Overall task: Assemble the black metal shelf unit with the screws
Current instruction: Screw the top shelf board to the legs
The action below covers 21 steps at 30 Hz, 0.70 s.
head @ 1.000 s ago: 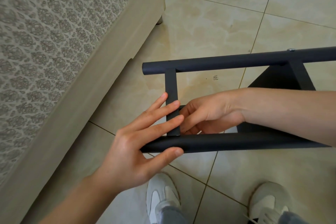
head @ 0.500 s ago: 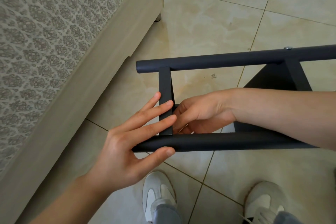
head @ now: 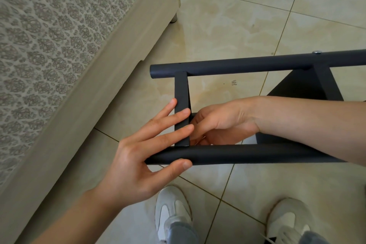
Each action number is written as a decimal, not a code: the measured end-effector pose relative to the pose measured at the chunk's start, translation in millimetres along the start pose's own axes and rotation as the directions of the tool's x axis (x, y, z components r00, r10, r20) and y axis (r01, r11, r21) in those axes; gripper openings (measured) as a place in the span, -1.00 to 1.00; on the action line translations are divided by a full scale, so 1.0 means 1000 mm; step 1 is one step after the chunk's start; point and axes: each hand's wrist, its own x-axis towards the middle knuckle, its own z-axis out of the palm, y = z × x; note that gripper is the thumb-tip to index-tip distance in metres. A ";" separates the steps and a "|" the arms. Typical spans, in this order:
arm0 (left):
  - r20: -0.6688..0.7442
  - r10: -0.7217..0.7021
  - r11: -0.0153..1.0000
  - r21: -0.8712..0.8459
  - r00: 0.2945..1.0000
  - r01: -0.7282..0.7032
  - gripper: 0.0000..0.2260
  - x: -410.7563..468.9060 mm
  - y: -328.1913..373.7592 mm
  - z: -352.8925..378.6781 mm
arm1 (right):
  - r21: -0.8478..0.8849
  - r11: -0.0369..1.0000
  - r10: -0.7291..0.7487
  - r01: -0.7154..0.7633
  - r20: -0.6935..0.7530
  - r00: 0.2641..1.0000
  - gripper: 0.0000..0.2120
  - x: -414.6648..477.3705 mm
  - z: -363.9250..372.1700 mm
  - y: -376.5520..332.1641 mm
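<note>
Plainly, the black metal shelf unit (head: pixel 277 61) lies on its side above the tiled floor (head: pixel 237 16), filling my view from the centre out to 3 o'clock: a far tube (head: pixel 227 66) and a near tube (head: pixel 257 156) run side by side, joined at their 9 o'clock ends by a flat crossbar (head: pixel 181 93), with a black panel (head: pixel 297 87) further along at 2 o'clock. One screw (head: pixel 317 52) already sits in the far tube near that panel. As I read it, the step in hand is fastening the crossbar to the near tube. To do it well I would keep the bar square and hard against the tube so the holes line up, start the screw straight by fingertip, and tighten only once it runs freely. The left hand (head: pixel 136 160) comes in from 7 o'clock and lies released and flat, its straight fingers (head: pixel 178 117) pressing across the crossbar and its thumb along the near tube's underside, clamping the joint. The right hand (head: pixel 223 123) reaches from 3 o'clock between the two tubes, its fingers curled just behind the crossbar at the joint; the bar hides the fingertips, so I cannot tell whether they pinch a screw or anything else. Outward from there, a patterned bed (head: pixel 59 45) fills 9 to 11 o'clock, and white shoes (head: pixel 172 210) stand at 6 o'clock below the near tube.
</note>
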 end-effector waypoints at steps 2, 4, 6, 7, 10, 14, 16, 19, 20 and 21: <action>0.002 0.017 1.000 0.013 1.000 -0.017 -0.55 0.001 0.000 -0.001 | 0.004 1.000 0.008 -0.008 -0.012 1.000 -0.82 0.001 0.001 0.000; 0.003 0.029 0.999 0.022 1.000 -0.029 -0.55 0.002 -0.001 -0.001 | -0.013 1.000 0.014 -0.015 -0.032 0.999 -0.80 0.002 0.002 0.000; 0.003 0.038 0.999 0.031 0.999 -0.038 -0.54 0.003 -0.001 -0.002 | -0.034 0.999 0.018 -0.019 -0.043 0.999 -0.76 0.004 0.002 0.000; 0.003 0.041 0.998 0.038 0.999 -0.041 -0.54 0.003 -0.001 -0.002 | -0.042 0.999 0.025 -0.026 -0.045 0.999 -0.74 0.004 0.002 0.001; -0.004 0.044 0.998 0.051 0.999 -0.044 -0.56 0.003 -0.002 -0.001 | -0.071 0.996 0.041 -0.045 -0.048 0.998 -0.75 0.004 0.001 0.001; -0.010 0.038 0.998 0.052 0.999 -0.038 -0.56 0.003 -0.001 -0.001 | -0.075 0.997 0.011 -0.013 -0.030 0.999 -0.84 0.002 -0.001 0.001; -0.011 0.033 0.998 0.052 0.999 -0.032 -0.55 0.003 -0.001 -0.001 | -0.080 0.997 -0.003 0.001 -0.029 1.000 -0.86 0.001 -0.002 0.001; -0.012 0.033 0.998 0.056 0.999 -0.033 -0.55 0.002 0.000 -0.001 | -0.095 0.995 -0.006 0.003 -0.032 0.999 -0.82 0.001 -0.002 0.000; -0.014 0.034 0.998 0.058 0.999 -0.033 -0.55 0.002 0.000 -0.001 | -0.104 0.995 0.000 -0.004 -0.034 0.999 -0.82 0.001 -0.001 0.000; -0.014 0.036 0.998 0.060 0.999 -0.035 -0.55 0.003 0.000 0.000 | -0.113 0.994 0.006 -0.011 -0.039 0.999 -0.82 0.001 -0.001 0.001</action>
